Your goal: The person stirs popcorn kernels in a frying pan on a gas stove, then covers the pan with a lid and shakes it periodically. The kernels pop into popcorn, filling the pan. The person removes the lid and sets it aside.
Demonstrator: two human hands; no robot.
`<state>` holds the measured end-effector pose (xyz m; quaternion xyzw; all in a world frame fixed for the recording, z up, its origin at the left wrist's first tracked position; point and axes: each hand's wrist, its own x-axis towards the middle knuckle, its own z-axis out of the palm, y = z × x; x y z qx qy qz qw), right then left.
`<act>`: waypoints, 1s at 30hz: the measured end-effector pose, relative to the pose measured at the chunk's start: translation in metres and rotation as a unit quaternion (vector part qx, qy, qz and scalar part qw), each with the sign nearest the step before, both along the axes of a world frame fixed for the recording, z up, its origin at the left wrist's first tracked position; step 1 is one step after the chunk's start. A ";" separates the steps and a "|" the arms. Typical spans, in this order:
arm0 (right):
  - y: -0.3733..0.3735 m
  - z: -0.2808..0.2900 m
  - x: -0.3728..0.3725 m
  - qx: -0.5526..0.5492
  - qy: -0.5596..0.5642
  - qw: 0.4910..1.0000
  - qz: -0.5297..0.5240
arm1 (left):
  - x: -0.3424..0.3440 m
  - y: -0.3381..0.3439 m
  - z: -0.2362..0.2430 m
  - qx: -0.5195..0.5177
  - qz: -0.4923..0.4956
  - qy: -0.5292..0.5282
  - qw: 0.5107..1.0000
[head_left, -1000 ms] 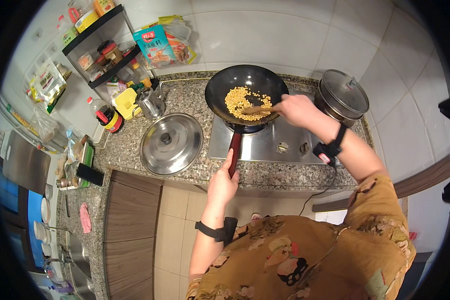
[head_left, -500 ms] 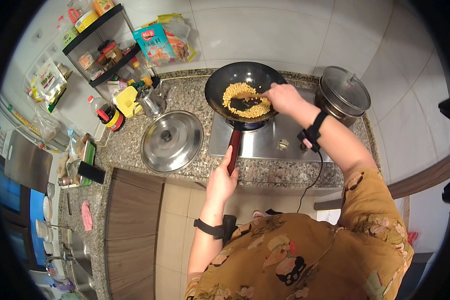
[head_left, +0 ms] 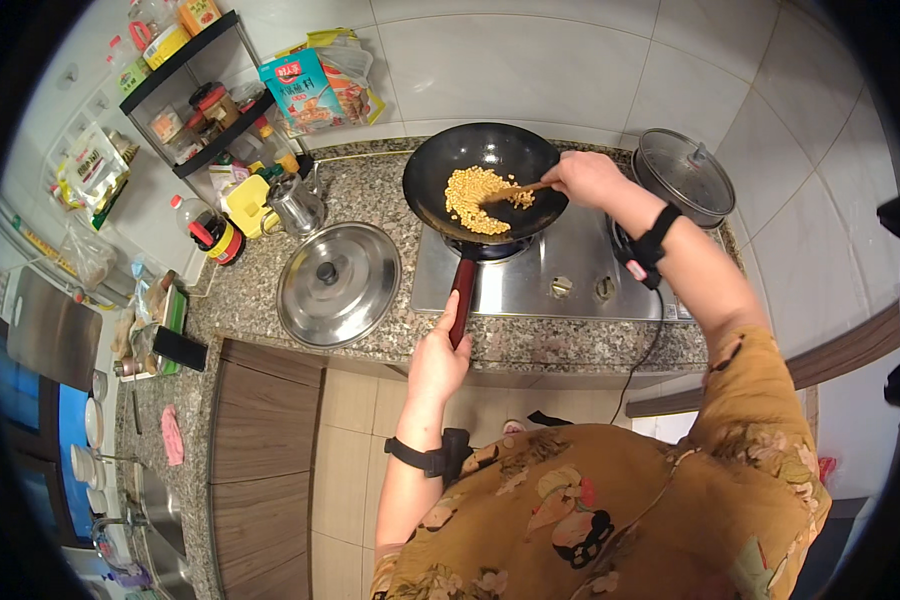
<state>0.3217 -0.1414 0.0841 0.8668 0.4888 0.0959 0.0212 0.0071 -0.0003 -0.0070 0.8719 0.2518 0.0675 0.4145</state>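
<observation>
My left hand [head_left: 437, 355] grips the dark red handle [head_left: 462, 295] of a black wok [head_left: 440, 155], which sits over the left burner of a steel gas stove [head_left: 510, 290]. My right hand [head_left: 585, 180], at the wok's right rim, is closed on a wooden spatula [head_left: 530, 188] whose blade is among yellow kernels [head_left: 470, 190] in the wok. A round steel lid [head_left: 355, 285] lies on the granite counter just left of the stove. A pot with a glass lid [head_left: 678, 165] stands behind my right wrist.
A steel pitcher [head_left: 295, 210], a yellow plastic container [head_left: 247, 205] and a red-capped bottle [head_left: 212, 235] stand at the counter's back left, below a black rack [head_left: 200, 155] of jars. A dark phone-like object [head_left: 180, 349] and pink cloth [head_left: 171, 435] are on the left counter. A cable hangs over the front edge.
My right hand moved left and up half a second ago and is now farther right, with the spatula shifting the kernels about. My left hand and the wok have moved slightly up and left in view.
</observation>
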 end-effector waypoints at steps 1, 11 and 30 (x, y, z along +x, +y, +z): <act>0.009 0.002 0.001 0.017 0.013 1.000 -0.020 | -0.001 0.000 -0.002 0.004 0.004 -0.008 1.000; 0.010 -0.021 0.030 0.000 -0.017 0.999 -0.033 | -0.002 -0.001 0.005 -0.004 0.003 -0.001 1.000; 0.037 -0.003 0.014 0.050 0.052 0.993 -0.091 | -0.002 0.001 0.005 -0.003 0.016 0.008 1.000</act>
